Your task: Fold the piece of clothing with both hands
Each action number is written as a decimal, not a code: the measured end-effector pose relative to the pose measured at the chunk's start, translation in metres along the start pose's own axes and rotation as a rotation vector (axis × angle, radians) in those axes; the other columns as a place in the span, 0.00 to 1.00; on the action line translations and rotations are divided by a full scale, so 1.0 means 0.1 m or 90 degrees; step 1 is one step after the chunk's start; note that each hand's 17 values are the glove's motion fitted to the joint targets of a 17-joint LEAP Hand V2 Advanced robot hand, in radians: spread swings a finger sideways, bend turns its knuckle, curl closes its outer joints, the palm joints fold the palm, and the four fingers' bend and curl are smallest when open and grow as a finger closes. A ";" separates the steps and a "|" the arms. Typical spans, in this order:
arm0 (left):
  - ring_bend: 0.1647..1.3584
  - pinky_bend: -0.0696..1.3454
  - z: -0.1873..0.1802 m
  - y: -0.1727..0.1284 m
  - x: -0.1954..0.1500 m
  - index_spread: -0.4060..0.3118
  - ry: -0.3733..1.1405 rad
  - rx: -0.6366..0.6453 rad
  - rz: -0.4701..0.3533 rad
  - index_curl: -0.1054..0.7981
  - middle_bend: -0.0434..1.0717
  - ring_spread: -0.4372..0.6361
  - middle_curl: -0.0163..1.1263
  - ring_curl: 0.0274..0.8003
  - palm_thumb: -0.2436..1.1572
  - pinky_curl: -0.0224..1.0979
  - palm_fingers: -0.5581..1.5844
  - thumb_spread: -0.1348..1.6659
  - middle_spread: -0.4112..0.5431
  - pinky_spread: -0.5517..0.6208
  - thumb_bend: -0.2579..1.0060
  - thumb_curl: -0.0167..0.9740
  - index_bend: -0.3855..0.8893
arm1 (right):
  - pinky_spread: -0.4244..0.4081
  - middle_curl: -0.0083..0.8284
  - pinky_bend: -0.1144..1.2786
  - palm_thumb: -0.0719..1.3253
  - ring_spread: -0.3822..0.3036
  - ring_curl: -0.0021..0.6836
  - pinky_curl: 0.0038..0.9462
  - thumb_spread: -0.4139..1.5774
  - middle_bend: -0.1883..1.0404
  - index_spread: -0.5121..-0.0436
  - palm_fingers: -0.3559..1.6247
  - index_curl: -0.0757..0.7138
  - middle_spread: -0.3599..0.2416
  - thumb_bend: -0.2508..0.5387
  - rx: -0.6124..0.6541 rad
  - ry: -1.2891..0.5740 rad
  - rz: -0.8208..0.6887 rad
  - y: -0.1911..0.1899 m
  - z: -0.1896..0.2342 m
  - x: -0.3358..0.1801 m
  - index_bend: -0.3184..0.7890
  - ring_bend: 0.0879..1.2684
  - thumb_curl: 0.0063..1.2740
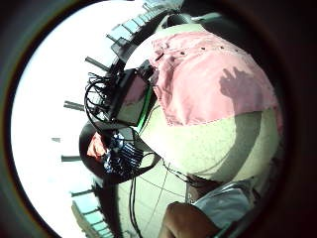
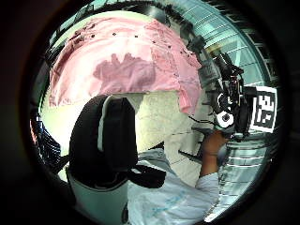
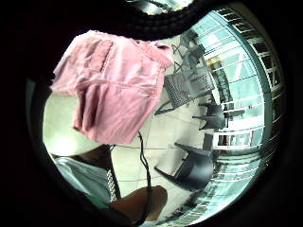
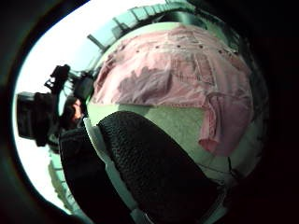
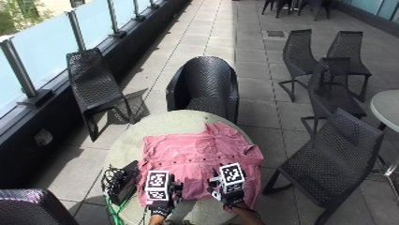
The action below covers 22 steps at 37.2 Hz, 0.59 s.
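Clearly soft, limp pink shirt (image 5: 199, 157) on the bench (image 5: 168, 124); pinch its near hem; 2 hands' fingers cannot tell

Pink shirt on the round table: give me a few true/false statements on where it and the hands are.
1. The pink shirt lies spread on the round table. True.
2. The shirt is folded into a small square. False: it lies spread out.
3. One edge of the shirt hangs over the table's rim. True, seen in the right little finger side palm view.
4. The left hand and right hand are at the table's far side. False: both are at its near edge.
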State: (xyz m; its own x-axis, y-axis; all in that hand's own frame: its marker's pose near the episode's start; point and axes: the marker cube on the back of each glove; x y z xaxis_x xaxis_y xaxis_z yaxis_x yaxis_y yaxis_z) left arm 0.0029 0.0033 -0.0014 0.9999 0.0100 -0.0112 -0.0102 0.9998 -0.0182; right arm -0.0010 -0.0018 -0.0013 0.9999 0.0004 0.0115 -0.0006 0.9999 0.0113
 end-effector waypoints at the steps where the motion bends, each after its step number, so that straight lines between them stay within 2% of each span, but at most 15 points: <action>1: 0.29 0.29 0.00 0.01 0.01 0.50 0.001 -0.004 0.002 0.11 0.23 0.55 0.06 0.09 0.30 0.08 0.40 0.33 0.47 0.65 0.29 0.06 0.30 | 0.68 0.07 0.33 0.05 0.66 0.04 0.07 0.40 0.33 0.64 0.30 0.15 0.54 0.30 0.000 0.000 0.000 0.00 0.00 0.00 0.45 0.11 0.00; 4: 0.35 0.33 0.06 0.00 0.04 0.49 0.003 -0.026 0.014 0.12 0.24 0.61 0.10 0.17 0.31 0.13 0.38 0.45 0.49 0.72 0.30 0.08 0.32 | 0.75 0.11 0.35 0.05 0.70 0.08 0.12 0.49 0.33 0.47 0.29 0.21 0.52 0.30 -0.009 0.005 -0.001 -0.02 0.01 0.01 0.44 0.11 0.02; 9: 0.40 0.36 0.11 -0.01 0.08 0.47 -0.010 -0.048 0.023 0.14 0.25 0.68 0.15 0.23 0.32 0.18 0.35 0.58 0.51 0.79 0.29 0.12 0.35 | 0.81 0.17 0.36 0.05 0.74 0.13 0.17 0.59 0.33 0.31 0.27 0.27 0.50 0.30 -0.021 0.011 0.003 -0.04 0.00 0.00 0.44 0.11 0.04; 12: 0.42 0.38 0.05 0.01 0.10 0.46 -0.009 -0.045 0.025 0.15 0.26 0.70 0.17 0.25 0.32 0.19 0.34 0.63 0.52 0.82 0.29 0.14 0.36 | 0.83 0.19 0.36 0.06 0.76 0.15 0.19 0.63 0.33 0.26 0.27 0.29 0.50 0.30 -0.026 0.010 0.005 0.00 -0.09 -0.01 0.44 0.11 0.05; 22: 0.46 0.40 -0.09 0.09 0.07 0.46 -0.020 -0.045 0.019 0.19 0.28 0.74 0.23 0.28 0.32 0.24 0.32 0.72 0.54 0.86 0.25 0.19 0.37 | 0.87 0.26 0.36 0.07 0.79 0.20 0.24 0.71 0.32 0.20 0.26 0.35 0.50 0.30 -0.023 0.001 -0.008 0.00 -0.07 -0.02 0.43 0.12 0.09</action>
State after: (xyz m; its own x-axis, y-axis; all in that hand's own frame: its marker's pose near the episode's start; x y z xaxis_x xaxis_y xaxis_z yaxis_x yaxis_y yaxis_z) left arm 0.0099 0.0127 -0.0110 0.9990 0.0410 0.0191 -0.0391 0.9952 -0.0895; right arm -0.0025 -0.0019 -0.0080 0.9999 -0.0129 0.0102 0.0132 0.9996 -0.0249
